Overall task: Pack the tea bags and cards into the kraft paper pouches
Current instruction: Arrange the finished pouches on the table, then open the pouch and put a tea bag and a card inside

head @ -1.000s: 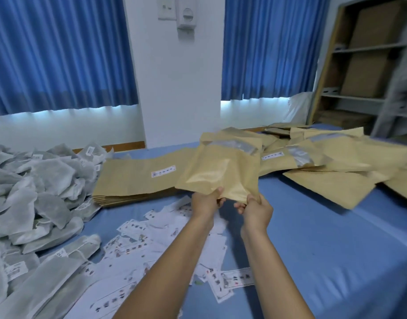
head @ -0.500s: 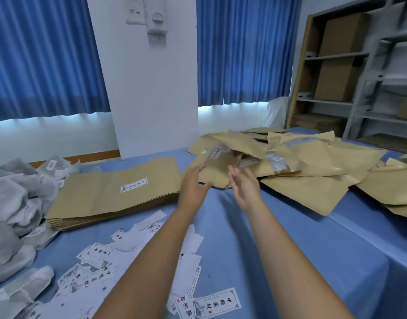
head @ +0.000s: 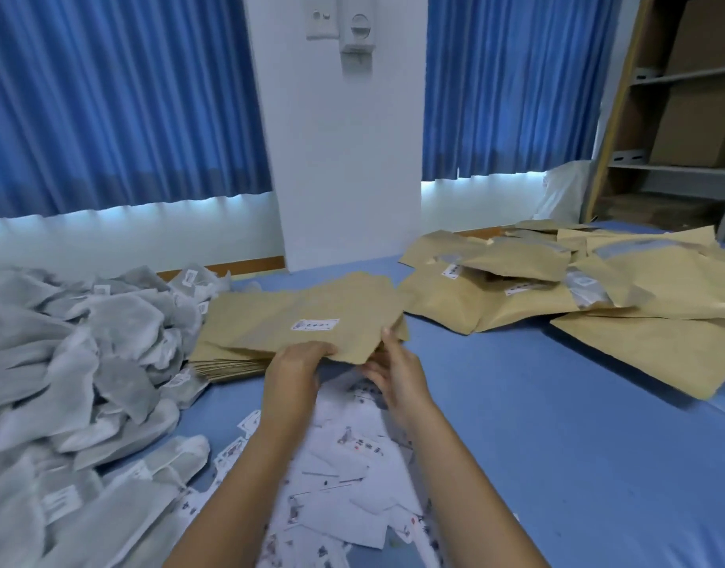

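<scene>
Bare tabletop (head: 557, 444) between cards (head: 352, 485), pouches (head: 660, 350)

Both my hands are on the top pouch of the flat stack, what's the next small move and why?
Probably lift the top kraft pouch clear of the stack and spread its mouth open. The left hand and right hand both grip its near edge, it looks flat and unfilled, and the tea bags and cards lie close by.

Blue pleated curtains (head: 118, 104) drawn shut, daylight glowing along their hems, white wall pillar (head: 352, 157) between them carrying a switch plate (head: 321, 22), shelving (head: 676, 170) stacked with cardboard boxes (head: 697, 125) at far right, blue-covered counter (head: 557, 444) filling the foreground.
</scene>
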`<state>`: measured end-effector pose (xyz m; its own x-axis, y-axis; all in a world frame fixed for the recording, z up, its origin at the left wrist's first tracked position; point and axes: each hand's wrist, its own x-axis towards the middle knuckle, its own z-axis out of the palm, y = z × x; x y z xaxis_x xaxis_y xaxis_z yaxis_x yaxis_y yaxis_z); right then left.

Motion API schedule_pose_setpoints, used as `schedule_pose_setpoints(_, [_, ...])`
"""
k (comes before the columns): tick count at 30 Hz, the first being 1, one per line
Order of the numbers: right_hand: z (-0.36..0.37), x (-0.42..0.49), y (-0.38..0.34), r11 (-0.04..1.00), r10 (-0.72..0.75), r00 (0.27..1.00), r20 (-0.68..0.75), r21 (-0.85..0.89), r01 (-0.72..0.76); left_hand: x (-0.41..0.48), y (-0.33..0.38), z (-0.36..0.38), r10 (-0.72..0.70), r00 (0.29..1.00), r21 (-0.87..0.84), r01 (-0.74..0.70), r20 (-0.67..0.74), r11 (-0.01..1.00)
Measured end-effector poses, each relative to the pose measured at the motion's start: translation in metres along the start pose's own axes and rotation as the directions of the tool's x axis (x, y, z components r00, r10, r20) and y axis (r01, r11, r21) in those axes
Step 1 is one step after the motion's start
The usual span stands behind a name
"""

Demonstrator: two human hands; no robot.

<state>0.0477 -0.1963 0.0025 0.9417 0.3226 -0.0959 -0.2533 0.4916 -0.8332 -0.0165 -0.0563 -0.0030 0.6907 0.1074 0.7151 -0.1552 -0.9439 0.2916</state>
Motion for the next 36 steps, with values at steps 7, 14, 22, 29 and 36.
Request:
schedule_pose_setpoints(7, [0.024,-0.018,0.027,0.993,0.117,0.993,0.021,-0.001,-0.117,-0.037,-0.036,-0.045,-0.102,0.994,-0.175,0.108,0.040,0.979])
schedule_pose_setpoints(14, [0.035,-0.029,0.039,0.976,0.219,0.968,0.119,-0.037,-0.216,-0.037,-0.021,-0.039,-0.071,0.966,-0.209,0.125,0.250,0.970])
schedule_pose_setpoints(22, [0.029,-0.033,0.032,0.962,0.267,0.884,0.383,-0.166,-0.218,-0.034,-0.038,-0.057,-0.230,0.900,-0.364,0.369,0.371,0.855])
schedule_pose_setpoints(29, [0.033,-0.037,0.035,0.971,0.238,0.891,0.387,-0.119,-0.208,-0.035,-0.031,-0.064,-0.212,0.941,-0.219,0.273,0.264,0.937])
schedule_pose_setpoints(36, [0.038,-0.036,0.043,0.967,0.086,0.982,0.169,-0.252,-0.041,-0.037,-0.009,-0.048,-0.147,0.944,-0.004,0.155,0.297,0.988])
